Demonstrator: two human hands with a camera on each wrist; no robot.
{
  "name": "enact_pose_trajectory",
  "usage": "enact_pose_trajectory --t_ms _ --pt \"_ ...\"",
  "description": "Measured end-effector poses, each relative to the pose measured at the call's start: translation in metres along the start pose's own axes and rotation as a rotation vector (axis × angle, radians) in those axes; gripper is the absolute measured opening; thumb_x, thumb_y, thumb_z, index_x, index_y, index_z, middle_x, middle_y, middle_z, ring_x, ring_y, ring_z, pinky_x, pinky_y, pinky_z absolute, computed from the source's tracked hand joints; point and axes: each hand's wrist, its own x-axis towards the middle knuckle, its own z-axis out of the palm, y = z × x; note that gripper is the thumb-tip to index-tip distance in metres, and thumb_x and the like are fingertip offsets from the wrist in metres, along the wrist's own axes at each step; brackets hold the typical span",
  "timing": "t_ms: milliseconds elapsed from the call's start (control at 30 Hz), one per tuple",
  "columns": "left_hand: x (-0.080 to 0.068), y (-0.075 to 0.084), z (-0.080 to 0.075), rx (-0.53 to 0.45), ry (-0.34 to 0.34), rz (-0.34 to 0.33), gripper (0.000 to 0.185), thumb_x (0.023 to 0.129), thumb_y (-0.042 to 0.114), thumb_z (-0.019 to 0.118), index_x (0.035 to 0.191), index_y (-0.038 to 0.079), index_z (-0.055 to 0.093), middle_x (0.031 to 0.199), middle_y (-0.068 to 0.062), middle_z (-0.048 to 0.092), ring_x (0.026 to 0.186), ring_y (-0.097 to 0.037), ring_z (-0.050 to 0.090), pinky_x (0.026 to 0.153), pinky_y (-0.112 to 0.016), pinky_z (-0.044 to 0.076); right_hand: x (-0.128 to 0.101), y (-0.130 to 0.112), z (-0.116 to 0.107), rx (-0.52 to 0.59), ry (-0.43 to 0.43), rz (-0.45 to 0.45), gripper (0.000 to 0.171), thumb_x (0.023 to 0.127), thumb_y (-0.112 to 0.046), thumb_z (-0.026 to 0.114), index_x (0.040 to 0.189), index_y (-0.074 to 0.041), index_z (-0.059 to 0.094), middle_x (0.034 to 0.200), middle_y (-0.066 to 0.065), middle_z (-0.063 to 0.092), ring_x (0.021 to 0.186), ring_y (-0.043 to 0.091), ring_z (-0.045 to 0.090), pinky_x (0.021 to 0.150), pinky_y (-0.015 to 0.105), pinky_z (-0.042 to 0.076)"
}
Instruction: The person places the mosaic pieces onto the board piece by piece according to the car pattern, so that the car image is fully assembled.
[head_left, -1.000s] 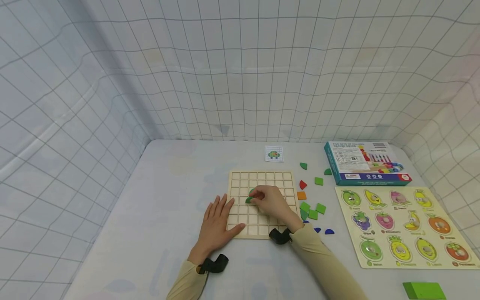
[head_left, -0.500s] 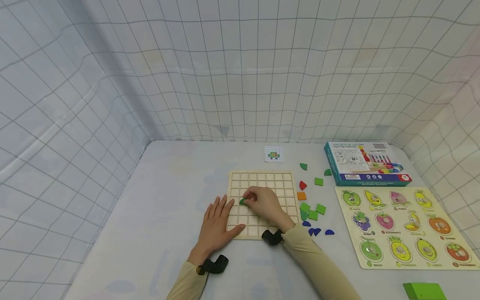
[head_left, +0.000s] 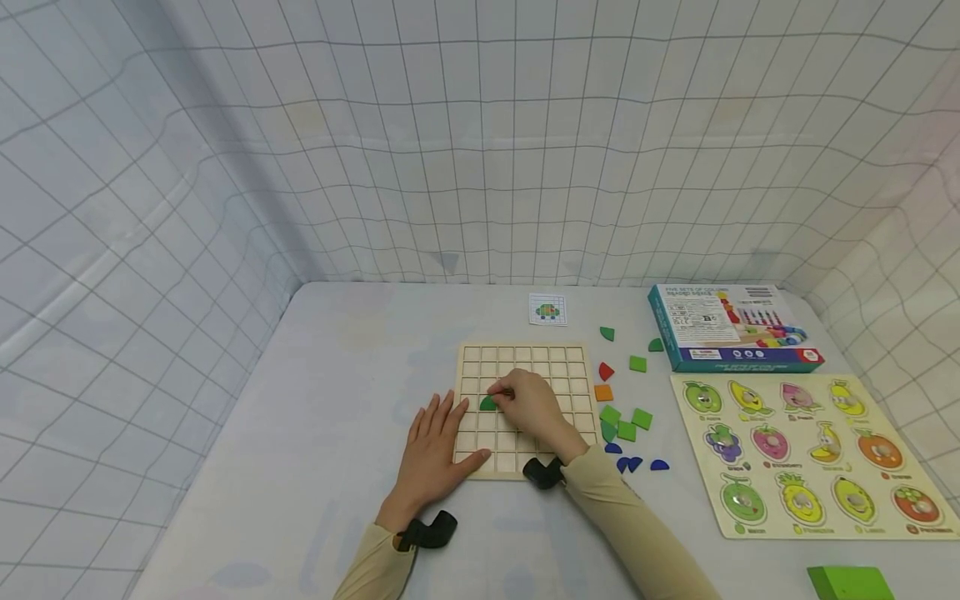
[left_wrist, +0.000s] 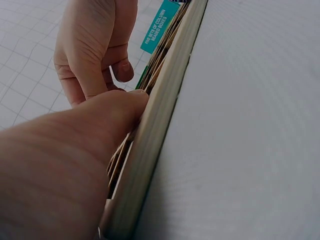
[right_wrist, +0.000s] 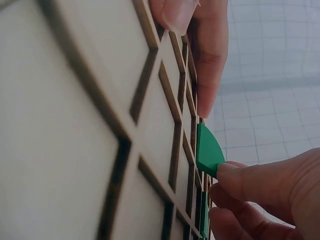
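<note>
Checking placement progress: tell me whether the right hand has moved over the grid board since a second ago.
Yes. The right hand with its green piece has shifted left across the grid board, away from the orange tile.

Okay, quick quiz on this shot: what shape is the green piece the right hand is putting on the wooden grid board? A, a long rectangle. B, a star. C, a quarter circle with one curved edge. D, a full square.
C: the green piece pinched by the right hand has two straight sides and one curved edge, seen at the wooden grid board in the right wrist view.
</note>
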Motion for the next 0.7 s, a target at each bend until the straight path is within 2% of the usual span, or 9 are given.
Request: enact_pose_trajectory --t_ms 167,467,700 --pt "0.0001 0.0012 -0.001 0.003 0.008 0.005 0.079 0.085 0.05 0.063 0.146 0.006 0.037 0.151 -0.019 0.027 0.14 -0.036 0.016 0.111 -0.05 0.009 0.0001 -0.0014 -0.0006 -0.041 -0.008 0.001 0.007 0.086 -0.01 0.071 0.09 -0.009 0.077 0.085 -0.001 0.06 0.078 0.015 0.057 0.066 0.03 0.048" --pt "0.0003 0.002 -0.002 0.006 -0.003 -0.007 0.08 0.085 0.051 0.063 0.146 0.007 0.036 0.152 -0.018 0.026 0.141 -0.035 0.014 0.111 -0.05 0.008 0.0009 -0.0026 -0.0004 -0.111 -0.015 0.024 0.01 0.087 -0.013 0.07 0.093 -0.014 0.078 0.081 -0.002 0.055 0.068 0.01 0.05 0.055 0.025 0.041" --pt "0.0004 0.0012 -0.0009 0.012 0.0 -0.001 0.08 0.085 0.051 0.063 0.146 0.007 0.036 0.152 -0.018 0.026 0.141 -0.035 0.014 0.111 -0.05 0.008 -0.0007 -0.0043 -0.0021 -0.108 -0.035 0.041 0.012 0.087 -0.012 0.069 0.096 -0.012 0.078 0.08 -0.001 0.052 0.064 0.01 0.047 0.053 0.025 0.04"
